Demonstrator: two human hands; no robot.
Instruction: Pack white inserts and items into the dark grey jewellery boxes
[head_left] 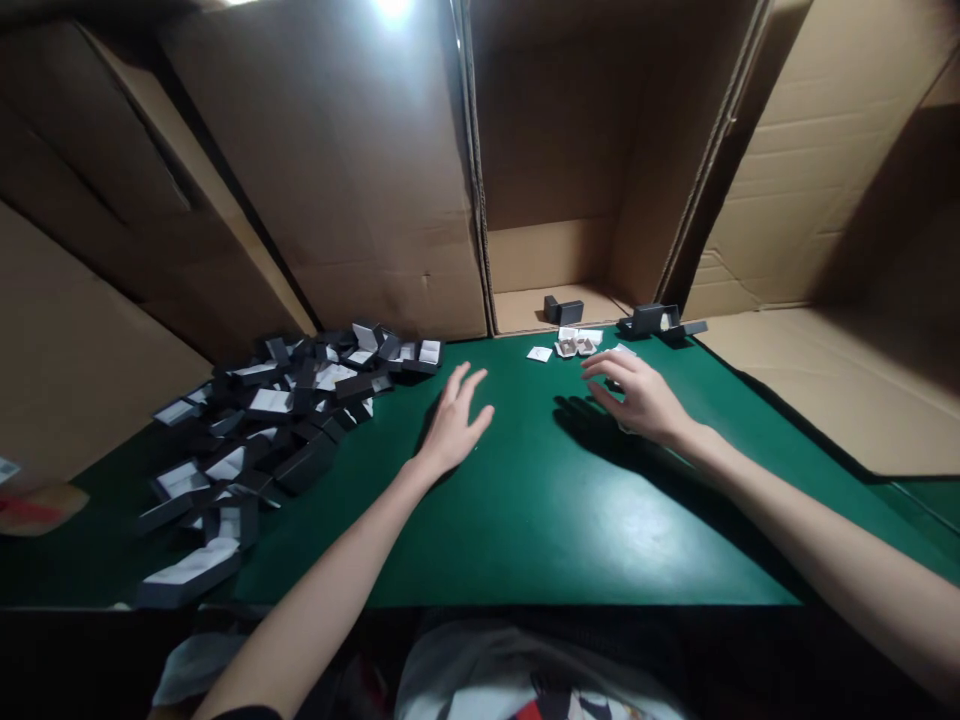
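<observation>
Left hand (450, 420): was spread, thumb apart from the fingers, nothing in its grasp; it was over the table (525, 530), between the heap of dark boxes and the right hand.

Right hand (641, 395): was loosely curved, a gap between thumb and fingertips, nothing seen gripped. Its shadow fell on the green surface to the left. Small pieces showed partly behind and below it, too hidden to name.

White inserts (576, 346): stood in a small cluster just beyond the right fingertips, some with hollowed tops.

Card (539, 354): white, small, lay flat just left of the inserts.

Boxes (304, 460): many, dark outside, pale within, lay in a jumbled heap on the left of the table. Numerous lids stood raised; some boxes were tipped. The heap's far right end, with an opened box (429, 356), lay nearest the left hand.

Dark pair (571, 312): two small boxes, stood close together at the mouth of the middle carton (551, 270), beyond the inserts.

Right-hand group (646, 321): a few dark boxes, at least one with its lid raised, stood at the table's far edge, beyond the right hand.

Right carton (847, 400): lay open at the table's right side.

Cardboard panel (337, 190): stood behind the heap.

Lamp (394, 8): glared at the top.
</observation>
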